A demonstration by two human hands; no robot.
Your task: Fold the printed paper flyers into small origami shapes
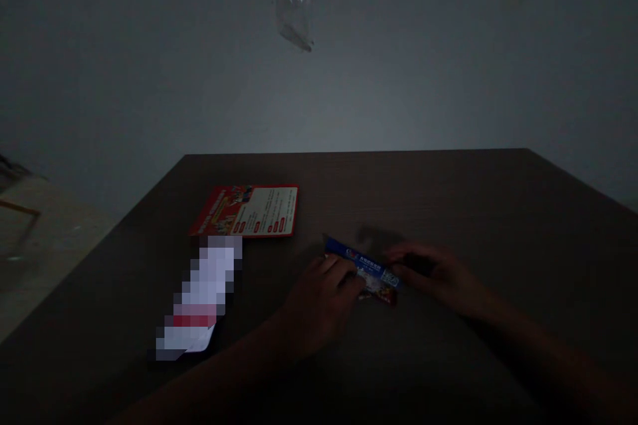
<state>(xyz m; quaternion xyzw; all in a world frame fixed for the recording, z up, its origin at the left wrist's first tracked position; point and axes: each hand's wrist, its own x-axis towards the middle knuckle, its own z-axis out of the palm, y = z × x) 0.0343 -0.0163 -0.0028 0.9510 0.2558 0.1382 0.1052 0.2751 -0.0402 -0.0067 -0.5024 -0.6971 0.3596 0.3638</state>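
On the dark table in the head view lies a small printed packet [367, 265], with a blue band bearing white print and a square code, and a red, pictured lower part. My left hand [323, 299] is closed on its left side, thumb and fingers bent over the lower edge. At the packet's right end, my right hand [438, 275] has its thumb and fingertips drawn together on the upper right corner. A dark gap shows between the curled fingers of that hand. Dim light hides the finer detail of both grips.
A lit phone [204, 299], its screen blurred into blocks, lies left of my left arm. Beyond it is a red and white printed card [264, 211]. The brown table [399, 186] meets a grey wall [349, 93], where a clear plastic piece [295, 0] hangs.
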